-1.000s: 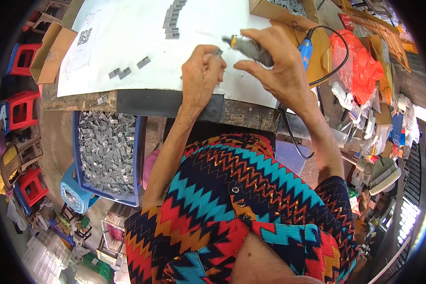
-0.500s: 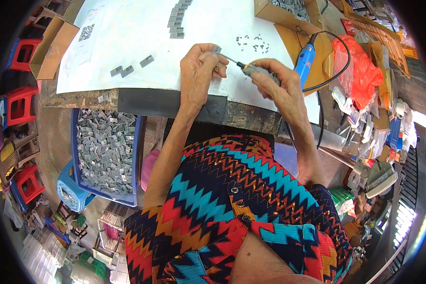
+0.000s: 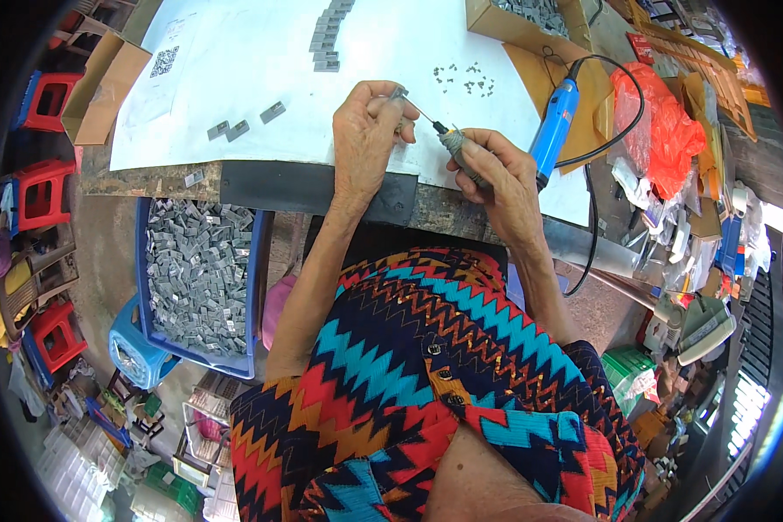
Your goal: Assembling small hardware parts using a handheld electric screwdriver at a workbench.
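Left hand (image 3: 363,143) is curled nearly closed, a small grey part (image 3: 398,92) being pinched at its fingertips; toward the part, from the lower right, a screwdriver (image 3: 449,137) is aimed lengthwise, contact unclear, wrapped in the closed right hand (image 3: 498,170), farther from the part.

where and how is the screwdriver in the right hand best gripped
Grip the screwdriver by its thick wrapped handle, coming from the lower right, the side where the right hand holds it. The slim shaft slants up-left toward the small grey block in the left hand, so a grip there would likely crowd the tip; the thicker handle should turn more easily.
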The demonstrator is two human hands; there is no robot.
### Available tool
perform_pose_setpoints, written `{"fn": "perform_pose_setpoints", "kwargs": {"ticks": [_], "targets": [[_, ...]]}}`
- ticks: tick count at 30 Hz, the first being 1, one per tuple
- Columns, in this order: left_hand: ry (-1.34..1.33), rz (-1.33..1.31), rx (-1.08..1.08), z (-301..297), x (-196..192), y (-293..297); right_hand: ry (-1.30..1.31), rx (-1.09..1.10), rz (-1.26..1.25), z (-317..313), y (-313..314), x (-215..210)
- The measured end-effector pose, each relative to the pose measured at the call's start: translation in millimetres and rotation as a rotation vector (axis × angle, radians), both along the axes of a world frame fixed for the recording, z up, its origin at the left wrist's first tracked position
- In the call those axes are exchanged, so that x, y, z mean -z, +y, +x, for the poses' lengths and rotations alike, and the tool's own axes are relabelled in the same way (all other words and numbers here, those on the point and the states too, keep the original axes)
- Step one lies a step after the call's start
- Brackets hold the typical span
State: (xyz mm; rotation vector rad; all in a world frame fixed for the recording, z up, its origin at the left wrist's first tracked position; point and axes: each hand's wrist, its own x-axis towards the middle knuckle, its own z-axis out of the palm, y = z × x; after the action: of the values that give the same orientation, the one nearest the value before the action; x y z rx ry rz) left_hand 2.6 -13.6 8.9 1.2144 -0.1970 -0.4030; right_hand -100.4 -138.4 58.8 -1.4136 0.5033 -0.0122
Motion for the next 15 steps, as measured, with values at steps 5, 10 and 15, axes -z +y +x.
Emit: {"fn": "perform_pose_setpoints", "kwargs": {"ticks": [5,10,15], "targets": [[-0.028,0.004,0.013,-0.5,2.5,0.4,-0.019,0.015,0.094,-0.6,2.0,3.1],[-0.035,0.035,-0.012,-1.6,-1.5,-1.0,-0.038,0.017,0.159,-0.2,3.6,2.9],[-0.049,0.014,-0.038,-4.0,0.9,-1.8,-0.025,0.038,0.388,-4.5,6.9,5.0]]}}
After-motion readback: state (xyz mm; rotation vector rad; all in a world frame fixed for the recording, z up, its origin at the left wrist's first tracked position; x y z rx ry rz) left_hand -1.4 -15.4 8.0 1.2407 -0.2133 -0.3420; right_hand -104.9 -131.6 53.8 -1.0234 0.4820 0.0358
